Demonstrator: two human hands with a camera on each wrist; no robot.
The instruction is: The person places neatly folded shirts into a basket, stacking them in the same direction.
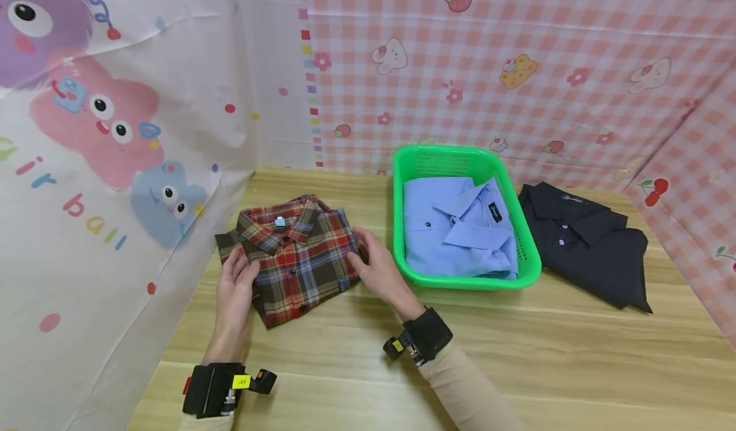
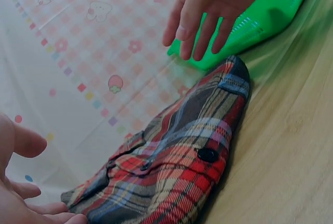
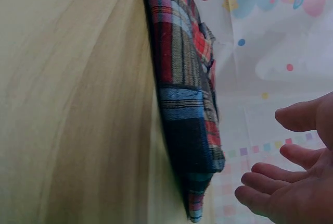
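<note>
A folded plaid shirt (image 1: 310, 258) in red, brown and blue lies on the table, collar toward the back wall. My left hand (image 1: 232, 290) is at its left side, fingers loosely extended with the tips right at the cloth; the left wrist view shows that hand (image 2: 26, 182) relaxed beside the shirt (image 2: 166, 156). On the opposite side my right hand (image 1: 379, 268) overlaps the shirt's right edge in the head view. Its fingers are spread and grip nothing in the right wrist view, where the hand (image 3: 291, 172) stands apart from the shirt (image 3: 182, 78).
Right of the plaid shirt stands a green plastic basket (image 1: 468, 283) holding a folded light blue shirt (image 1: 431, 246). A folded black shirt (image 1: 598, 258) lies on the wooden table (image 1: 345, 380) beside the basket. Patterned cloth walls (image 1: 402, 99) rise behind and at both sides.
</note>
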